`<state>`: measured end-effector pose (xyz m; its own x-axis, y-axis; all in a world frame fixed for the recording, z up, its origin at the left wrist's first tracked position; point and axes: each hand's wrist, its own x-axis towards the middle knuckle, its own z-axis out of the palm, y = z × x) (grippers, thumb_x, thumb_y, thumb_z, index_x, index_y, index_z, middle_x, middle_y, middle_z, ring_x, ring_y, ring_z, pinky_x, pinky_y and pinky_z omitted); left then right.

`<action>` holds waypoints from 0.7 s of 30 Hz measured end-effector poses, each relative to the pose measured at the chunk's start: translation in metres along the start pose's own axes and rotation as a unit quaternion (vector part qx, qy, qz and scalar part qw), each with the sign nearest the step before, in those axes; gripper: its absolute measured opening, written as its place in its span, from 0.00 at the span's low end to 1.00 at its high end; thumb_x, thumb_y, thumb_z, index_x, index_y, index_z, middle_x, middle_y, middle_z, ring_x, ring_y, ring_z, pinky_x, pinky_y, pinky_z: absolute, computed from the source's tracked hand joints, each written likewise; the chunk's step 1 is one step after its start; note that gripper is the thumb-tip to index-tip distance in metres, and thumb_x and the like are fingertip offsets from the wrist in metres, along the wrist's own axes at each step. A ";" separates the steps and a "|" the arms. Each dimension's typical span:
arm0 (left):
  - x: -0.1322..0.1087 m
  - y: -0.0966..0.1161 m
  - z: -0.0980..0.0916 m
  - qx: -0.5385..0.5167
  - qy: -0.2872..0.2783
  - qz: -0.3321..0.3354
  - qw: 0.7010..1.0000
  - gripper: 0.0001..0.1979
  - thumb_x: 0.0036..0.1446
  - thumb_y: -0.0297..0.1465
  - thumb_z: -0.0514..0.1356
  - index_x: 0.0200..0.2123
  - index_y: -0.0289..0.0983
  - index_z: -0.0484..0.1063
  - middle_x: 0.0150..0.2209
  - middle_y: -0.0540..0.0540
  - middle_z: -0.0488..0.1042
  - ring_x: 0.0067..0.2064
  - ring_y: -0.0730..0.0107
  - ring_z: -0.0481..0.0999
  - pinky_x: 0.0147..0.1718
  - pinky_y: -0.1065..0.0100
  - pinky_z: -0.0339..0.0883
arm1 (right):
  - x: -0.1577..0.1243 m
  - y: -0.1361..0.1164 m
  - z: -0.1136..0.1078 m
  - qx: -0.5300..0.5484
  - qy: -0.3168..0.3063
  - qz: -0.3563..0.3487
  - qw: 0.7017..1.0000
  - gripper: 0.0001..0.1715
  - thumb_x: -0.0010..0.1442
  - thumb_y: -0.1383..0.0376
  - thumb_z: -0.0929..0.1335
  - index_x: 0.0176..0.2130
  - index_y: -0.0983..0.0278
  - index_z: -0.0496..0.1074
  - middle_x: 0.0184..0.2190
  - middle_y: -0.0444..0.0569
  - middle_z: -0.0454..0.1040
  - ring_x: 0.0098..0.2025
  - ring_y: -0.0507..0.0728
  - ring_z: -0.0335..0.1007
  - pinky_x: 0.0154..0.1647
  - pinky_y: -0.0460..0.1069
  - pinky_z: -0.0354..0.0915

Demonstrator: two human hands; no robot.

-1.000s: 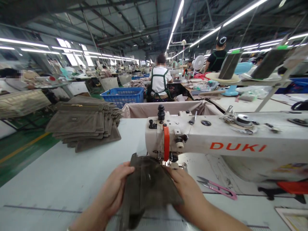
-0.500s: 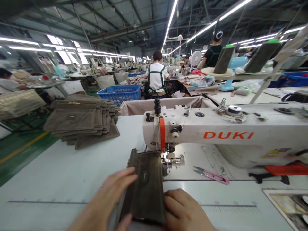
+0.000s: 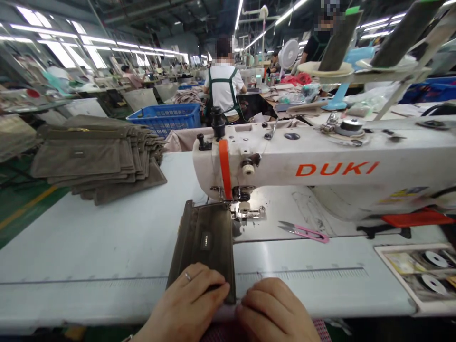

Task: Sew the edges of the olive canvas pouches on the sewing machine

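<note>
A dark olive fabric pouch [image 3: 213, 228] with a small label lies flat on the table, its far right edge under the presser foot [image 3: 245, 211] of the white sewing machine [image 3: 270, 161]. My left hand [image 3: 190, 297], a ring on one finger, rests over the pouch's near end. Its fingers are bent, with thumb and fingertips together at the near right part of the fabric. Just off the near right corner is my right hand [image 3: 276, 308], fingers curled in. Whatever its fingertips hold, if anything, is hidden. Pink-handled thread snips [image 3: 309, 233] lie right of the needle area.
A stack of similar olive pouches [image 3: 89, 156] sits at the table's left. A bobbin tray [image 3: 381, 259] is set in at the right. Behind are a blue basket [image 3: 167, 116], thread cones [image 3: 342, 40] and a seated person [image 3: 223, 90] facing away.
My left hand has moved from the pouch's left side onto its near end, and its fingers have bent. My right hand has shifted off the right edge toward the near corner. The view has tilted down.
</note>
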<state>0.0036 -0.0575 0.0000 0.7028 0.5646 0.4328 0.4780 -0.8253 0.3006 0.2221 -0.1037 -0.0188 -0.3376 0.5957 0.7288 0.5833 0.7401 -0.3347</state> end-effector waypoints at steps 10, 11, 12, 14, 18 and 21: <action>0.005 0.003 -0.009 -0.004 0.026 0.014 1.000 0.13 0.66 0.23 0.51 0.45 0.38 0.74 0.39 0.46 0.75 0.38 0.69 0.74 0.39 0.70 0.73 | 0.000 0.000 0.004 -0.029 -0.013 0.015 0.999 0.12 0.68 0.71 0.63 0.39 0.66 0.76 0.31 0.48 0.77 0.33 0.54 0.70 0.34 0.48 0.70; 0.006 0.004 -0.009 -0.001 0.035 0.017 0.999 0.13 0.66 0.23 0.52 0.45 0.39 0.74 0.38 0.47 0.76 0.38 0.69 0.75 0.39 0.70 0.73 | -0.001 0.001 0.004 -0.029 -0.016 0.016 0.999 0.12 0.68 0.71 0.63 0.39 0.66 0.76 0.31 0.47 0.77 0.33 0.54 0.70 0.34 0.48 0.70; 0.007 0.006 -0.009 0.001 0.041 0.020 0.999 0.13 0.66 0.23 0.52 0.44 0.40 0.75 0.38 0.47 0.76 0.38 0.68 0.75 0.40 0.70 0.73 | -0.001 0.001 0.004 -0.030 -0.018 0.016 0.999 0.12 0.68 0.71 0.63 0.38 0.66 0.75 0.31 0.47 0.76 0.33 0.54 0.71 0.34 0.48 0.70; 0.009 0.008 -0.006 0.003 0.053 0.038 0.998 0.12 0.68 0.24 0.52 0.43 0.38 0.75 0.37 0.47 0.76 0.38 0.69 0.74 0.39 0.70 0.72 | -0.003 0.001 0.004 -0.033 -0.024 0.014 0.999 0.11 0.67 0.72 0.64 0.38 0.65 0.75 0.30 0.47 0.76 0.32 0.54 0.71 0.33 0.48 0.70; 0.013 0.009 -0.001 0.017 0.073 0.072 0.995 0.13 0.69 0.22 0.50 0.39 0.33 0.75 0.34 0.45 0.75 0.35 0.70 0.72 0.36 0.71 0.71 | -0.006 0.002 0.004 -0.044 -0.042 0.009 0.998 0.09 0.67 0.71 0.65 0.40 0.65 0.75 0.31 0.47 0.77 0.33 0.54 0.71 0.34 0.49 0.70; 0.011 0.008 0.000 0.020 0.059 0.068 0.996 0.12 0.68 0.21 0.51 0.39 0.33 0.75 0.35 0.45 0.75 0.36 0.70 0.72 0.37 0.71 0.70 | -0.006 0.002 0.005 -0.051 -0.047 0.007 0.998 0.08 0.65 0.73 0.65 0.40 0.65 0.75 0.31 0.46 0.77 0.33 0.54 0.71 0.34 0.49 0.69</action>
<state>0.0148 -0.0576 0.0074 0.6965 0.4428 0.5646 0.4048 -0.8922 0.2003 0.2217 -0.1040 -0.0275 -0.3936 0.6368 0.6630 0.6597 0.6980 -0.2787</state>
